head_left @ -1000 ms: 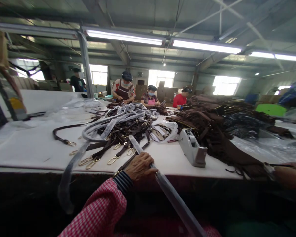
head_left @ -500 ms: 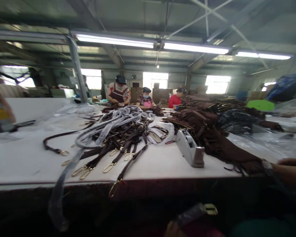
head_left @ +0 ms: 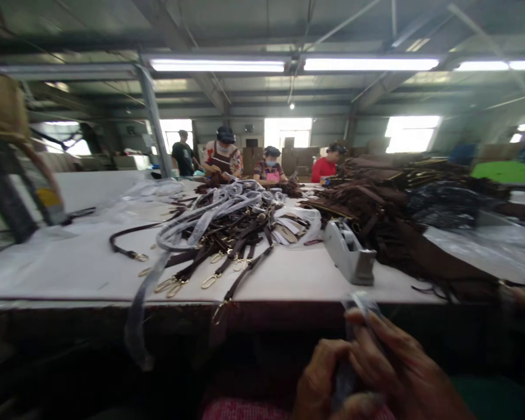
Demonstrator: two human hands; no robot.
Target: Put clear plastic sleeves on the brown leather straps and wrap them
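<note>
My left hand (head_left: 319,376) and right hand (head_left: 413,364) sit close together, fingers pinching a plastic-wrapped strip (head_left: 362,302), probably a strap, though blur obscures it. I see it before the table's (head_left: 297,283) near edge, below the tape dispenser (head_left: 350,255).

yeah so i can't read any text in here tbh, no labels, brands, numbers or signs i can make out. side of the grey tape dispenser (head_left: 349,255) is too small and blurry to tell if anything's printed on it.
</note>
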